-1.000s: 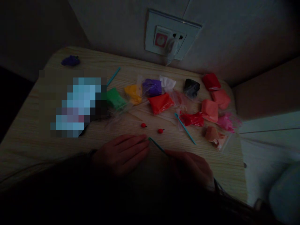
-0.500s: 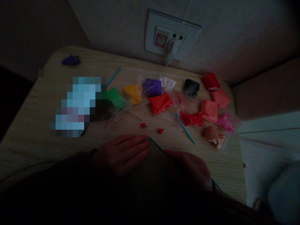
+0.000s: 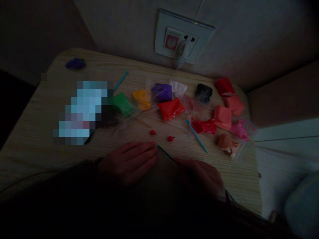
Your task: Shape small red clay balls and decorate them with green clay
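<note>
In dim light my right hand (image 3: 200, 174) grips a thin teal modelling tool (image 3: 165, 153) that slants up to the left. Its tip touches or nearly touches the fingertips of my left hand (image 3: 132, 161). That hand's fingers are pressed together, and whatever they pinch is hidden. Just beyond my fingers lie two tiny red balls with dark stems, one on the left (image 3: 152, 132) and one on the right (image 3: 170, 138). A second teal tool (image 3: 199, 141) lies farther right on the wooden tabletop (image 3: 236, 177).
Across the back lie bags of soft clay: green (image 3: 122, 104), yellow (image 3: 142, 99), purple (image 3: 161, 92), red (image 3: 171, 109), black (image 3: 204, 93) and several pinkish ones. A blurred-out bright screen (image 3: 87, 109) stands left. Behind it sits a purple grape-like piece (image 3: 75, 63). A wall socket (image 3: 184, 36) holds a plug.
Both hands stay almost in place, with the tool still at my left fingertips. A speck of green seen there earlier is harder to make out now.
</note>
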The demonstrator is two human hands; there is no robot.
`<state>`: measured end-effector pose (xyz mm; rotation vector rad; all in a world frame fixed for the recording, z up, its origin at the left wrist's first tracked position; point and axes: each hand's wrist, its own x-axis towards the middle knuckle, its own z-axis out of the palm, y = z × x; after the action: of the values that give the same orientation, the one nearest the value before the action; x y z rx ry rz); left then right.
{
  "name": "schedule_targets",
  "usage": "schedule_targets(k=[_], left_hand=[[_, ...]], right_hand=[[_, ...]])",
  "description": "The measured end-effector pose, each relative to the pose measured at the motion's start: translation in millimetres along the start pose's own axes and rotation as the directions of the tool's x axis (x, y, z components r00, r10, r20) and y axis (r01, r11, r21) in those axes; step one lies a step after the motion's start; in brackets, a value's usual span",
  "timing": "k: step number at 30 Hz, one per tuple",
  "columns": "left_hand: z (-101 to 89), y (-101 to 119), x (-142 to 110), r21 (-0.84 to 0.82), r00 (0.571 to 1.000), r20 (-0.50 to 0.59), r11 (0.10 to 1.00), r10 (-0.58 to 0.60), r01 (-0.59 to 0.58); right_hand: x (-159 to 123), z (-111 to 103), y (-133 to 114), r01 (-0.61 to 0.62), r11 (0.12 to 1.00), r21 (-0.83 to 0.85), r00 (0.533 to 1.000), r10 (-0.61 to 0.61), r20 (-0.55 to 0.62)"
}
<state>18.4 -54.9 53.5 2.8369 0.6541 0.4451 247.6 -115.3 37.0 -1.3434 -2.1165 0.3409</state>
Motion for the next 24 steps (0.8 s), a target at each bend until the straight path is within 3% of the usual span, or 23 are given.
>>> schedule_targets(k=[6,13,24], left_hand=[[1.7,0.9,-0.4,-0.005,1.000,-0.006,1.000,-0.019,0.019],[6.0,-1.3,-1.1,0.009,0.992,-0.117,0.999,0.040,-0.040],[0.4,0.5,-1.2,0.013,1.000,0.000,1.000,-0.006,0.006]], right_hand=[[0.2,-1.5,-0.9,0.008,1.000,0.000,1.000,-0.008,0.018],[0.4,-0.6,-0.8,0.009,1.000,-0.003,1.000,-0.009,0.003],[-0.8,0.6,0.7,0.023,1.000,-0.012,1.000,-0.024,-0.007]])
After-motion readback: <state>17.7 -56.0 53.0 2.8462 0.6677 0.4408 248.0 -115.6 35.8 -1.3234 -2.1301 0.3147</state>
